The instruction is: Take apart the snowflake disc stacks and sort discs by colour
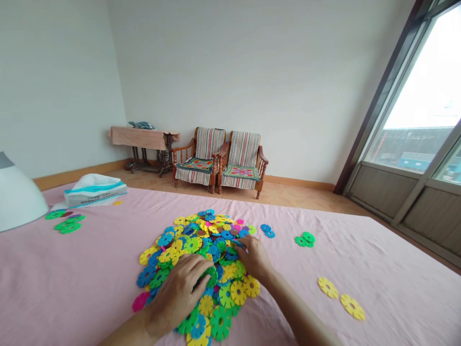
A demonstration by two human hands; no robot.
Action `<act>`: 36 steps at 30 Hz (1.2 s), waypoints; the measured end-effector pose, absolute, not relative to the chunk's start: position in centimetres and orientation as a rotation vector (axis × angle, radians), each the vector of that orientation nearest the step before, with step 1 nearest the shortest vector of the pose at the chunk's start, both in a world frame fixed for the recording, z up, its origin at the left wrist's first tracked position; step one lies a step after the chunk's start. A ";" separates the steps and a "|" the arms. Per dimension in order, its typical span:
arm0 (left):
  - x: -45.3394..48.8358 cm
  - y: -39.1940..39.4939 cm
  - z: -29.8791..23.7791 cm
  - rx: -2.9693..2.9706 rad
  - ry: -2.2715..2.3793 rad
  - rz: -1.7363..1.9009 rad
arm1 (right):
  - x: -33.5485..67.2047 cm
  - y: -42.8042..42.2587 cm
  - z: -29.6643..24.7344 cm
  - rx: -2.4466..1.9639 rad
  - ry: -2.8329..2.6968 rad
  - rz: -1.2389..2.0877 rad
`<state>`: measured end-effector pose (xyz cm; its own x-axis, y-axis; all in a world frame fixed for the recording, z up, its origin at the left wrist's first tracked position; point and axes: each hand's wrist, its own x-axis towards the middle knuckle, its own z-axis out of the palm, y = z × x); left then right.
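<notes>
A heap of flat, notched plastic discs (201,250) in blue, yellow, green and pink lies on a pink cloth (90,269). My left hand (180,293) rests palm down on the near left of the heap, fingers curled over a green disc (212,275). My right hand (254,257) lies on the heap's right side, its fingertips pinched on a blue disc (239,245). Two blue discs (267,230), a pair of green discs (304,239) and two yellow discs (340,297) lie apart to the right.
A tissue pack (94,191) and green discs (66,222) lie at the far left beside a white rounded object (16,197). Two wooden armchairs (219,161) and a covered side table (144,139) stand by the far wall. A large window (421,125) is on the right.
</notes>
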<state>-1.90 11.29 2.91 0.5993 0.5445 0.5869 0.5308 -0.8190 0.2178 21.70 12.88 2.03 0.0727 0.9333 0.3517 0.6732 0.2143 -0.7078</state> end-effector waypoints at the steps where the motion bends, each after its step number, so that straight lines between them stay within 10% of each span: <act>1: -1.9 11.2 2.9 2.789 0.938 1.028 | 21.9 12.9 1.9 -1.519 -1.638 0.421; 36: -1.7 11.1 3.9 2.325 1.022 1.163 | 20.6 11.3 4.5 -1.262 -1.459 0.701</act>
